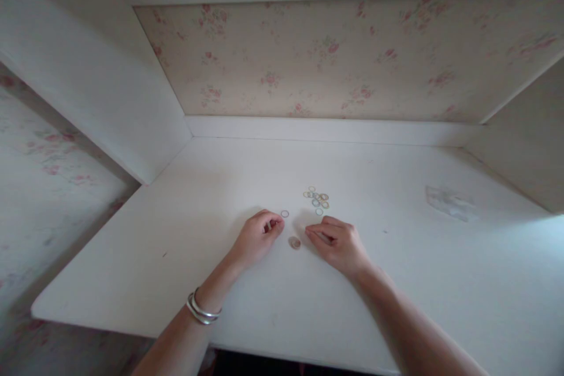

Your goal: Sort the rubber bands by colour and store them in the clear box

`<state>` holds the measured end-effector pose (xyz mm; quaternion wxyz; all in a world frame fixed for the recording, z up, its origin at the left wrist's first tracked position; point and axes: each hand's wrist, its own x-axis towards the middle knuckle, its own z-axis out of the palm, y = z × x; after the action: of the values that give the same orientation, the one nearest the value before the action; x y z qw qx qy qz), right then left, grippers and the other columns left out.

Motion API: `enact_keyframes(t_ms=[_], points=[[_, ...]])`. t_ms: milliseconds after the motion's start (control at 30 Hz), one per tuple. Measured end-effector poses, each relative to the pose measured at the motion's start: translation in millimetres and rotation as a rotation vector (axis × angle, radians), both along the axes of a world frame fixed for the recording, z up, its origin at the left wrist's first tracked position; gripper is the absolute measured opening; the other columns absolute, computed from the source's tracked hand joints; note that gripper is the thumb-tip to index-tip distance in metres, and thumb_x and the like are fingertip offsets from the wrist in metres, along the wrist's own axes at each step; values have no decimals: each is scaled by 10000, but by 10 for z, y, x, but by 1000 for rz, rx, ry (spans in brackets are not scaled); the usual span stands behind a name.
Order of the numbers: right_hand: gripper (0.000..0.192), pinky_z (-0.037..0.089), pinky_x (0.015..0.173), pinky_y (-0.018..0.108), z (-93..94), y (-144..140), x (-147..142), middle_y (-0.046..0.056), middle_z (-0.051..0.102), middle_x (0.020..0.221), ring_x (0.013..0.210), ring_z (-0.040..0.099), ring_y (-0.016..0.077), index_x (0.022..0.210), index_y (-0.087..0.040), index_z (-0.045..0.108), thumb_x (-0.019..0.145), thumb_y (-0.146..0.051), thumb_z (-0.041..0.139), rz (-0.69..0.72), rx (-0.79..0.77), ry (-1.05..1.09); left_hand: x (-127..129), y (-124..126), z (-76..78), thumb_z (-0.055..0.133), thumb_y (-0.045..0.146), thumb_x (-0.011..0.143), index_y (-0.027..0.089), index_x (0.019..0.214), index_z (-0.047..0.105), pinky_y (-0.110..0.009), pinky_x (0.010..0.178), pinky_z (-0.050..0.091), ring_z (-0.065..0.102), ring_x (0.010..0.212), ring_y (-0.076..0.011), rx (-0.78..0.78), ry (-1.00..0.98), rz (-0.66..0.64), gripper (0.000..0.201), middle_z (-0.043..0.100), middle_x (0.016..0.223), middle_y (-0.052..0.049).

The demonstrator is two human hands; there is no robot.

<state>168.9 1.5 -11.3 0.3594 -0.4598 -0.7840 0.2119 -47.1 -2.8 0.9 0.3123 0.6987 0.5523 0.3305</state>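
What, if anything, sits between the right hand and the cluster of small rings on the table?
Nothing visible. The right hand rests on the white table just in front of the ring cluster, with only bare tabletop between. A single ring lies off to the side, by the left hand.

Dim, soft light, brighter at the right edge of the surface [440,282]. Faint shadows under the hands. Wide-angle bending at frame edges; overall slightly soft, low contrast.
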Motion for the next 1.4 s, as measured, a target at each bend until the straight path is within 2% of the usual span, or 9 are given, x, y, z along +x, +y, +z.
enact_keyframes(t_ms=[133,233,433,567,767,900,1133,1267,1400], points=[[264,359,535,223,4,194,149,-4,585,675,530,484,88,829,-233,731,852,-366,504,-259,-31,-53,0,-1,-6,513,324,866,180,846,652,-240,632,417,551,696,-128,-19,-4,-4,201,615,782,-13],[280,367,575,226,-17,275,220,-4,609,730,597,531,103,867,-256,726,857,-378,475,-352,-53,-130,0,-3,-12,516,317,865,183,851,652,-246,646,421,554,706,-130,-12,-5,-10,191,618,791,-13],[283,371,602,232,-57,263,197,-5,620,771,624,550,111,887,-265,710,866,-384,454,-342,-57,-228,-1,-12,-4,514,311,860,181,856,652,-256,656,432,561,717,-137,-11,-6,-17,190,626,804,-21],[306,369,591,236,-54,258,180,10,633,797,615,552,112,893,-253,714,867,-387,440,-339,-43,-221,-1,-14,1,515,301,855,184,856,655,-261,671,439,562,725,-140,1,-6,-29,183,632,817,-22],[296,368,607,252,-67,306,221,13,617,720,623,552,130,850,-240,717,849,-369,451,-447,-13,-160,3,-16,-7,506,311,858,180,850,656,-259,655,439,559,700,-138,6,0,-23,200,627,795,-22],[291,368,606,246,-74,309,219,8,613,739,629,554,122,872,-248,714,853,-376,453,-419,-32,-173,6,-14,-8,505,310,861,181,851,659,-251,652,433,560,700,-133,11,6,-27,202,625,784,-15],[336,380,664,256,-70,302,180,12,615,864,675,575,118,1137,-295,635,899,-412,429,-330,-11,-342,6,-6,-31,505,312,861,184,857,655,-253,665,431,560,711,-136,6,17,-28,198,632,802,-16],[347,356,763,307,-31,337,119,19,621,902,778,598,143,1105,-317,644,904,-484,416,-361,23,-452,14,-7,-25,516,299,851,185,844,651,-249,658,427,560,711,-139,5,23,-27,177,633,795,-17],[302,339,750,312,5,357,75,26,629,936,777,592,145,1056,-308,661,906,-441,436,-345,42,-515,29,1,-2,508,302,850,186,835,652,-253,649,423,561,703,-143,-23,35,-30,186,644,819,-28]])
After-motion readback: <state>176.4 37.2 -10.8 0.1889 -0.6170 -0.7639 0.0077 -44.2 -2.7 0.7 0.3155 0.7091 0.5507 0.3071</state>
